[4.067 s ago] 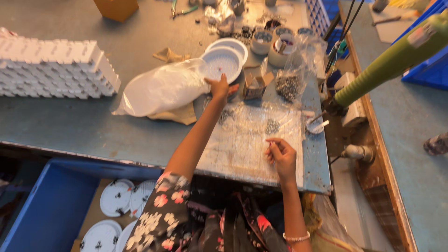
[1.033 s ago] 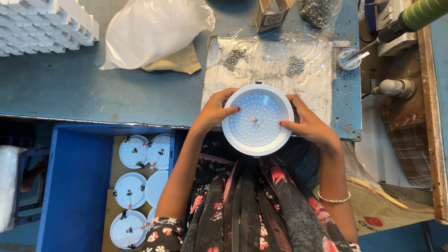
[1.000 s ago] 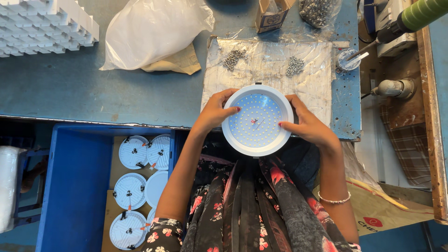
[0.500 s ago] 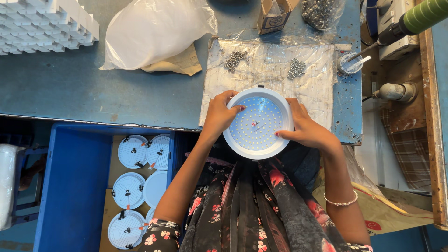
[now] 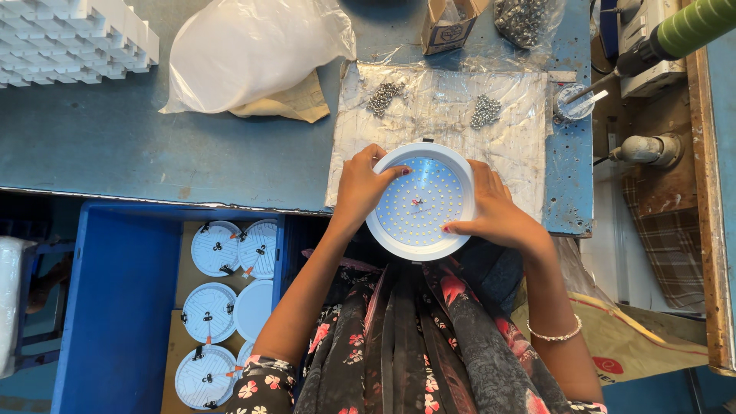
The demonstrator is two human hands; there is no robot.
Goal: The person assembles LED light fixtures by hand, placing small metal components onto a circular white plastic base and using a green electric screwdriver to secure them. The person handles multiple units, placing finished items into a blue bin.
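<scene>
The scene is brightly and evenly lit, with soft daylight that seems to fall from the upper right of the frame. The plastic sheet (image 5: 441, 123) at upper centre shows mild glare. Shadows are short and soft. Under the table at lower left it is dim. Focus is sharp overall; straight edges bow slightly near the frame borders.

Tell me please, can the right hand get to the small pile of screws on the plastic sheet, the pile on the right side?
Probably yes. The right hand holds the round light panel at its rim, and the right screw pile lies just beyond it on the plastic sheet, with nothing between. It must let go first.
</scene>
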